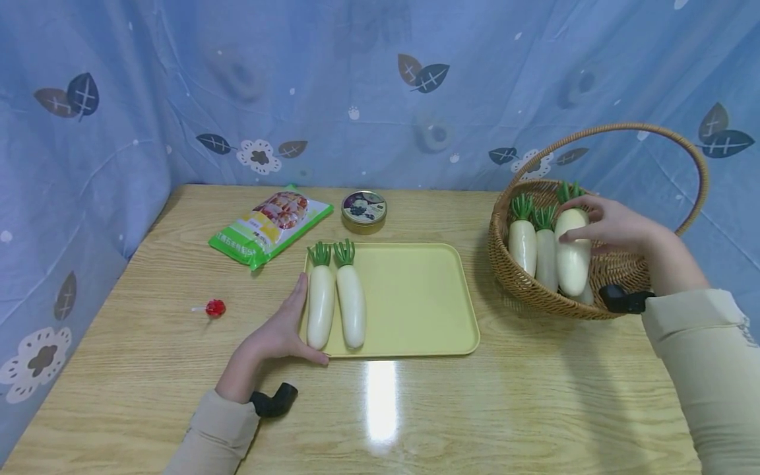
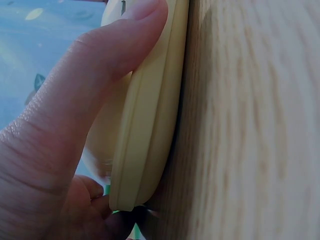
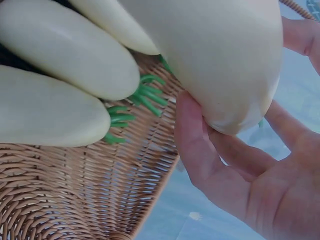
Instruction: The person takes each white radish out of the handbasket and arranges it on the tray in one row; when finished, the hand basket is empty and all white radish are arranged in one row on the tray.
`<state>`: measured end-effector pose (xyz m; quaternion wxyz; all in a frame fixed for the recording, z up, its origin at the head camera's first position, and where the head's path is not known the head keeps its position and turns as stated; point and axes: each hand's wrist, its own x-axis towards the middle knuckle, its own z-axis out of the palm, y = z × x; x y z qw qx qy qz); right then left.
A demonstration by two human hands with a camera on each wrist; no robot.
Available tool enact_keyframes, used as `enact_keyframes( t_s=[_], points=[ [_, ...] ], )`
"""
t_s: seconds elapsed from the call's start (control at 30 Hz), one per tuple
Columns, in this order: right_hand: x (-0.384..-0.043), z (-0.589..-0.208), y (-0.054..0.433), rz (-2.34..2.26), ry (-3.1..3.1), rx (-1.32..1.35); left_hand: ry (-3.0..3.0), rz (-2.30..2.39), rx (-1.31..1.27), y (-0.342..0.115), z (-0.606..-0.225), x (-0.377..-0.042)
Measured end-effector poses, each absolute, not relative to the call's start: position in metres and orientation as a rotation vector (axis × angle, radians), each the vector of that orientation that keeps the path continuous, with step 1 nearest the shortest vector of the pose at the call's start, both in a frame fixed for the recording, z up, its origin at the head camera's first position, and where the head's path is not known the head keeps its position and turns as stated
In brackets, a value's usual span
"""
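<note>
My right hand (image 1: 617,227) grips a white radish (image 1: 572,257) with green stalks, thumb on one side and fingers on the other, over the wicker basket (image 1: 534,297). Its rounded end shows between the fingers in the right wrist view. More white radishes (image 3: 70,47) lie beside it in the basket. On the left part of the pale yellow tray (image 1: 415,300), two white radishes lie side by side, one radish (image 1: 321,307) by the left rim and another radish (image 1: 351,307) to its right. My left hand (image 1: 279,333) is spread about the tray's near left corner, thumb at the front rim.
Behind the tray stand a green-and-white food packet (image 1: 273,224) and a round tin (image 1: 364,211). A red lollipop (image 1: 215,308) lies on the wooden table (image 1: 475,409) at the left. The basket's tall handle (image 1: 635,126) arches above its opening. A blue patterned curtain (image 1: 356,145) hangs behind.
</note>
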<state>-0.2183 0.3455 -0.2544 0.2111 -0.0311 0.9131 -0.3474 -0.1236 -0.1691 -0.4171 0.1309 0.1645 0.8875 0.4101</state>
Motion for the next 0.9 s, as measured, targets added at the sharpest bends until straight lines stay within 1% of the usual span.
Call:
enact_keyframes(
  t_s=[0.43,0.9],
  points=[
    [-0.203,-0.246,0.341,-0.980,2.627,-0.083,2.569,1.200,0.460,-0.169,-0.417,-0.123],
    [-0.180,-0.247,0.324,-0.993,2.731,-0.102,2.574,1.181,0.455,-0.167,-0.415,-0.122]
  ],
)
